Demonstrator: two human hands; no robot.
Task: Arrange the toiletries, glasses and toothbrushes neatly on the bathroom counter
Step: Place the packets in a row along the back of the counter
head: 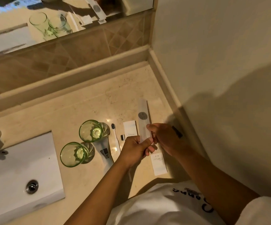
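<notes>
Both hands share one grip on the long white wrapped packet (143, 120): my left hand (135, 151) pinches its near end between thumb and fingers, and my right hand (165, 138) closes on its right edge just above. The packet is lifted and points away from me toward the back ledge (76, 78).

On the table (86, 104), two green glasses (91, 130) (73, 154) stand upright side by side, close to the sink (17, 168) rim on their left. Just right of them lie a white tube (104, 153), then a toothbrush (116, 138) with its dark head pointing away, then a small white box (130, 129). Another white sachet (158, 163) lies flat under my hands, near the front edge.

Open stone runs from the items back to the ledge. The side wall (212, 62) closes the right, its raised kerb near the packet. A mirror (58, 15) hangs above the tiled splashback.
</notes>
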